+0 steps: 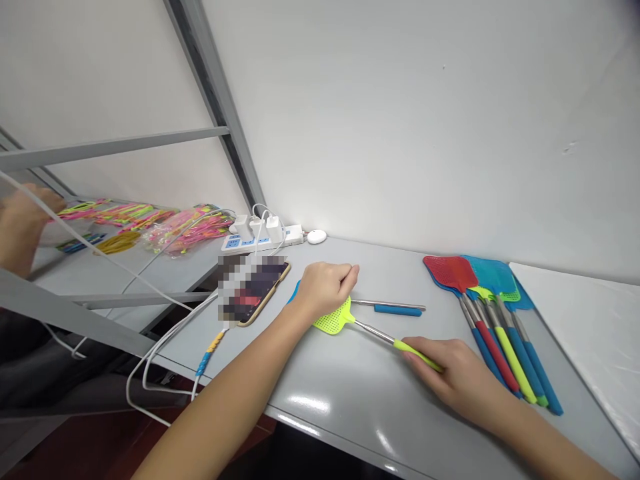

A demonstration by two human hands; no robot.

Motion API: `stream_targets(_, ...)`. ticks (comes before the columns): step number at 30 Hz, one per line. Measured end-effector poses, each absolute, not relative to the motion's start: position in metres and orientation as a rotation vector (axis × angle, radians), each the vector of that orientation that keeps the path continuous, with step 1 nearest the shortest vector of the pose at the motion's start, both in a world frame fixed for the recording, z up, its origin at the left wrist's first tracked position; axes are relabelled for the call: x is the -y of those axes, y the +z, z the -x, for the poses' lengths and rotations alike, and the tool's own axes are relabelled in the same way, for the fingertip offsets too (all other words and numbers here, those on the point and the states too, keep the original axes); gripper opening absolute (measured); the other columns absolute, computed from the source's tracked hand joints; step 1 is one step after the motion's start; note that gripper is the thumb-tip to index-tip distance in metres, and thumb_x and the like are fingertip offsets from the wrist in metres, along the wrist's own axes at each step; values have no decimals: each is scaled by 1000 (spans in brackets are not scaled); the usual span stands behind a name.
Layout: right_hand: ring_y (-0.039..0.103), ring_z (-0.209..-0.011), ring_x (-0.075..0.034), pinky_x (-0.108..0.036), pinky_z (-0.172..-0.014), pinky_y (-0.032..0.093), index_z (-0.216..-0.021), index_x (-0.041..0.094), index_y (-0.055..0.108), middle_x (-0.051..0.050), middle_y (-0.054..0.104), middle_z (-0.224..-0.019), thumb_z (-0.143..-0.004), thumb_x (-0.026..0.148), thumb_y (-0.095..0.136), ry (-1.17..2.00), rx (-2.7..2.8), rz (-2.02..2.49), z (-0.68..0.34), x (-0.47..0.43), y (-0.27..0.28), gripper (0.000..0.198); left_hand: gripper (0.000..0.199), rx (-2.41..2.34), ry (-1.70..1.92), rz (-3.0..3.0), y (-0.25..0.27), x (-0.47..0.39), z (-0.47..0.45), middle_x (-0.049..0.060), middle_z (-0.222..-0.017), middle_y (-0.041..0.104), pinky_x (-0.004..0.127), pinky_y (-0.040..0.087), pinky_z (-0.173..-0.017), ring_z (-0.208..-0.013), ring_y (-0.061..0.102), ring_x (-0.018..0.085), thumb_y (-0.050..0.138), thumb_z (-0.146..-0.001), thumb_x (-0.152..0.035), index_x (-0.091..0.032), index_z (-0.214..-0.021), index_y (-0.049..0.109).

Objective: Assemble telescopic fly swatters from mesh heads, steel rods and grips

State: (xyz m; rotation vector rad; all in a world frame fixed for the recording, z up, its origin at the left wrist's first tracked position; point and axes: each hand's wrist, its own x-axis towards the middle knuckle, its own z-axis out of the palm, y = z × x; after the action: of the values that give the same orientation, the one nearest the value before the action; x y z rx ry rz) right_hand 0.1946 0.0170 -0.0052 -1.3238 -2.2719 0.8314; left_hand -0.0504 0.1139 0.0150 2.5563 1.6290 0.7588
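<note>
As the left hand [327,288] curls over the yellow-green swatter [336,321] at the table's [345,393] middle, its grip hidden, pulling could drag the blue swatter [399,311] behind. The right hand [453,373], holding the handle [411,351], might knock the swatter pile [500,323] by swinging outward.

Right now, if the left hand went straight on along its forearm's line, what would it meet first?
The left hand would probably meet the white wall behind the table first; the white round device sits close to that path, and depth is unclear here.
</note>
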Motion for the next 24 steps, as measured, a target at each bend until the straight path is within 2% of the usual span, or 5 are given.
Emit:
stream_targets(4, 60, -66, -17, -28, -62, 42, -107, 24, 64, -3, 68, -78, -96, 38, 38, 628, 2301, 1340, -200, -17, -8, 31, 41, -1528, 1134, -2449, 13, -117, 49, 1, -59, 53, 31, 36, -73, -63, 51, 16, 33, -96, -40, -20, -63, 48)
stream_targets(8, 62, -71, -17, -26, -64, 45, -109, 25, 65, -3, 70, -90, -95, 39, 40, 658, 2162, 1372, -205, -20, 0, 31, 27, -1308, 1673, -1943, 18, -124, 51, 8, -103, 61, 31, 42, -87, -99, 57, 18, 47, -90, -43, -20, -105, 46)
stream_targets(13, 64, -84, -20, -27, -70, 49, -107, 24, 68, -4, 71, -100, -94, 44, 42, 784, 2083, 1378, -209, -24, 11, 35, 38, -993, 1047, -1488, 23, -133, 73, 5, -89, 66, 29, 49, -69, -79, 64, 18, 63, -80, -49, -19, -101, 53)
stream_targets(16, 64, -82, -20, -28, -69, 49, -106, 25, 69, -3, 71, -99, -93, 46, 43, 915, 2070, 1380, -215, -27, 15, 36, 36, -814, 715, -1293, 21, -133, 87, 8, -91, 70, 34, 53, -75, -82, 67, 21, 76, -70, -35, -14, -95, 62)
stream_targets(24, 63, -74, -20, -28, -63, 48, -98, 24, 72, -4, 72, -92, -90, 49, 45, 876, 2100, 1421, -228, -33, 18, 37, 35, -730, 552, -1165, 12, -125, 77, 13, -99, 72, 38, 54, -83, -88, 69, 23, 76, -72, -25, -13, -104, 68)
